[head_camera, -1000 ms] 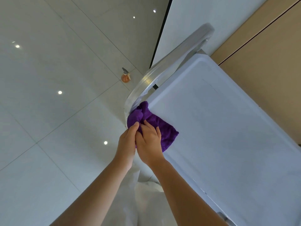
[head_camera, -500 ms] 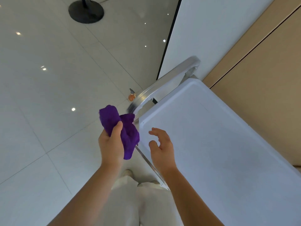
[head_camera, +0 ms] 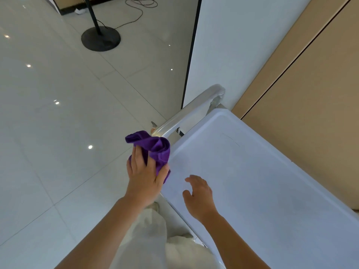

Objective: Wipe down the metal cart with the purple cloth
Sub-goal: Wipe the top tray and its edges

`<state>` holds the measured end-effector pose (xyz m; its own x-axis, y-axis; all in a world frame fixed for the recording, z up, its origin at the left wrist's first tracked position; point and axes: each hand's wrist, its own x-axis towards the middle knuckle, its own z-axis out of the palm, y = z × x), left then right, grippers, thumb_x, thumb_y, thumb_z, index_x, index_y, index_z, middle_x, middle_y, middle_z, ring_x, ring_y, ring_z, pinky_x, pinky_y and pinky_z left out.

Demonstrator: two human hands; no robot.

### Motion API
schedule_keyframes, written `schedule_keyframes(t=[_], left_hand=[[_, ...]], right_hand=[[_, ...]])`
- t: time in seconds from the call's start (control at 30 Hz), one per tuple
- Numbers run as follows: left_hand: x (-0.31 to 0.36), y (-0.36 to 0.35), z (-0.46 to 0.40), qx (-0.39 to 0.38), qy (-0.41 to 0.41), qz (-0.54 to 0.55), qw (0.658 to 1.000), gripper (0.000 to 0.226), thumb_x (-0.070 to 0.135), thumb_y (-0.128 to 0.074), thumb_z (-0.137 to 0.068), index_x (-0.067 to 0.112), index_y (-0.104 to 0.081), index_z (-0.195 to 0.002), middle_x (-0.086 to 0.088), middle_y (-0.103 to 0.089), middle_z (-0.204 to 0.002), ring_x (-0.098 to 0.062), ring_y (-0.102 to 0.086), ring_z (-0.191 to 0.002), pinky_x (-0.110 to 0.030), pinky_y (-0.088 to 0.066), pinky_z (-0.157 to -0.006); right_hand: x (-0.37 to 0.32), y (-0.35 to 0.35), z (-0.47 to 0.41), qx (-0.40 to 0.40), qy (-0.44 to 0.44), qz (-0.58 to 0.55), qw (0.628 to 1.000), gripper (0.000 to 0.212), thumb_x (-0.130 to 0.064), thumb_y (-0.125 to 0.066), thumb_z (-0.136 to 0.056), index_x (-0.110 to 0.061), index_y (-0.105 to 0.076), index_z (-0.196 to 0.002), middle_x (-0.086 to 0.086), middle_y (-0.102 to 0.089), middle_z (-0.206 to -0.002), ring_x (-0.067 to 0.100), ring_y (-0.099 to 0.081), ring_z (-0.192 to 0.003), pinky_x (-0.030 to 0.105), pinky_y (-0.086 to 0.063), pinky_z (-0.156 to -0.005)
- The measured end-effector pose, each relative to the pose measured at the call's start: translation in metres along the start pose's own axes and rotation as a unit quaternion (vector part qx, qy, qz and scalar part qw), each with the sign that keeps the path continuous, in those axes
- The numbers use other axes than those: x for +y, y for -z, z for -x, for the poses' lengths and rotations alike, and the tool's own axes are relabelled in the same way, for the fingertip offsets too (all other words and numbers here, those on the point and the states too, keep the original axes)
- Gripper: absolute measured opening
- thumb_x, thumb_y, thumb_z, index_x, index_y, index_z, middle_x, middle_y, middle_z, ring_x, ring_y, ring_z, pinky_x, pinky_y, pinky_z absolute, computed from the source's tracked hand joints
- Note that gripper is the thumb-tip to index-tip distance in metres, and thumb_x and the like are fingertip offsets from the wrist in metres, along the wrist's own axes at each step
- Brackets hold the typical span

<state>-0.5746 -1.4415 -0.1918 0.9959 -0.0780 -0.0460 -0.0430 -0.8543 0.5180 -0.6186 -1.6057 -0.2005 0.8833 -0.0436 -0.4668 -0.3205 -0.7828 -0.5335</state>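
My left hand grips the bunched purple cloth beside the shiny metal cart's handle. My right hand hovers open-fingered over the cart's flat white top. A black round-based stand stands far left.

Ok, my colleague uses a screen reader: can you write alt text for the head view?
A person's left hand holds a bunched purple cloth near the corner of a metal cart, beside its handle. The right hand hovers open over the cart's top. A black stand base sits on the glossy tiled floor.

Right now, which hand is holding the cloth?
The left hand grips the bunched purple cloth; the right hand is empty, fingers spread over the cart top.
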Motion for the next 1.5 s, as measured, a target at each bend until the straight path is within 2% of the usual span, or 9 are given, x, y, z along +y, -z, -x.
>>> schedule_keyframes(t=[0.1,0.23,0.47,0.73,0.9,1.0,1.17,1.37,1.5], left_hand=[[-0.007,0.004,-0.005,-0.010,-0.048,-0.032,0.998,0.058,0.053,-0.017,-0.095,0.013,-0.029,-0.136,-0.029,-0.032,-0.139,-0.044,-0.033,-0.127,-0.061,-0.032,-0.099],[-0.025,0.010,-0.024,-0.007,-0.115,0.003,0.993,0.052,0.037,-0.040,-0.088,0.014,-0.032,-0.134,-0.024,-0.036,-0.134,-0.039,-0.042,-0.115,-0.055,-0.047,-0.088],[-0.017,0.016,-0.071,0.016,-0.104,0.169,0.980,0.056,0.049,-0.059,-0.079,0.018,-0.042,-0.123,-0.006,-0.058,-0.112,-0.014,-0.050,-0.099,-0.034,-0.049,-0.083],[0.002,0.016,-0.093,-0.008,-0.123,0.071,0.990,0.068,0.054,-0.046,-0.081,0.020,-0.028,-0.137,-0.009,-0.062,-0.112,-0.025,-0.065,-0.085,-0.027,-0.051,-0.054],[0.021,0.017,-0.110,-0.008,-0.106,0.046,0.993,0.065,0.057,-0.044,-0.080,0.023,-0.033,-0.134,-0.002,-0.064,-0.093,-0.021,-0.063,-0.066,-0.026,-0.048,-0.045],[0.037,0.019,-0.124,-0.015,-0.096,0.019,0.995,0.065,0.058,-0.043,-0.080,0.023,-0.040,-0.135,0.001,-0.064,-0.087,-0.020,-0.062,-0.061,-0.029,-0.050,-0.045],[0.070,0.017,-0.156,-0.055,-0.122,-0.068,0.989,0.070,0.063,-0.038,-0.085,0.019,-0.039,-0.139,-0.001,-0.063,-0.079,-0.018,-0.058,-0.057,-0.024,-0.042,-0.048],[0.122,-0.007,-0.210,-0.082,-0.124,-0.105,0.983,0.066,0.058,-0.037,-0.090,0.021,-0.022,-0.142,-0.006,-0.060,-0.101,-0.029,-0.062,-0.083,-0.031,-0.039,-0.062],[0.153,-0.021,-0.243,-0.116,-0.115,-0.117,0.980,0.059,0.055,-0.039,-0.092,0.018,-0.027,-0.136,-0.007,-0.059,-0.094,-0.032,-0.057,-0.080,-0.033,-0.035,-0.062]], right_hand=[[0.008,0.008,-0.027,0.050,-0.047,0.069,0.995,0.051,-0.025,-0.039,-0.098,-0.017,-0.026,-0.147,0.001,-0.016,-0.157,0.018,-0.008,-0.145,0.032,-0.004,-0.118],[0.009,0.018,-0.064,0.064,-0.084,0.122,0.987,0.056,-0.034,-0.031,-0.101,-0.019,-0.009,-0.151,0.003,0.003,-0.159,0.023,0.007,-0.146,0.038,0.003,-0.117],[0.024,0.024,-0.107,0.070,-0.124,0.153,0.978,0.061,-0.044,-0.024,-0.100,-0.023,0.002,-0.151,0.001,0.012,-0.159,0.024,0.015,-0.145,0.048,0.010,-0.114],[0.040,0.009,-0.111,0.086,-0.133,0.199,0.967,0.076,-0.057,0.016,-0.078,-0.023,0.017,-0.146,0.000,0.018,-0.157,0.020,0.021,-0.143,0.045,0.017,-0.112],[0.045,0.009,-0.115,0.106,-0.123,0.200,0.966,0.072,-0.055,0.014,-0.080,-0.024,0.018,-0.144,-0.005,0.027,-0.147,0.015,0.029,-0.136,0.043,0.020,-0.111],[0.047,0.006,-0.117,0.121,-0.119,0.195,0.966,0.067,-0.054,0.004,-0.086,-0.023,0.012,-0.144,-0.003,0.019,-0.150,0.017,0.023,-0.138,0.042,0.021,-0.111],[0.051,0.002,-0.120,0.171,-0.109,0.195,0.960,0.062,-0.046,-0.027,-0.092,-0.013,-0.033,-0.144,0.010,-0.033,-0.150,0.029,-0.017,-0.142,0.047,-0.002,-0.111],[0.053,0.004,-0.122,0.163,-0.107,0.180,0.964,0.062,-0.049,-0.006,-0.097,-0.016,-0.031,-0.143,0.011,-0.038,-0.148,0.031,-0.020,-0.138,0.051,-0.004,-0.111],[0.056,0.004,-0.122,0.163,-0.102,0.175,0.966,0.061,-0.048,-0.005,-0.097,-0.016,-0.031,-0.143,0.010,-0.039,-0.147,0.032,-0.021,-0.138,0.052,-0.005,-0.110]])
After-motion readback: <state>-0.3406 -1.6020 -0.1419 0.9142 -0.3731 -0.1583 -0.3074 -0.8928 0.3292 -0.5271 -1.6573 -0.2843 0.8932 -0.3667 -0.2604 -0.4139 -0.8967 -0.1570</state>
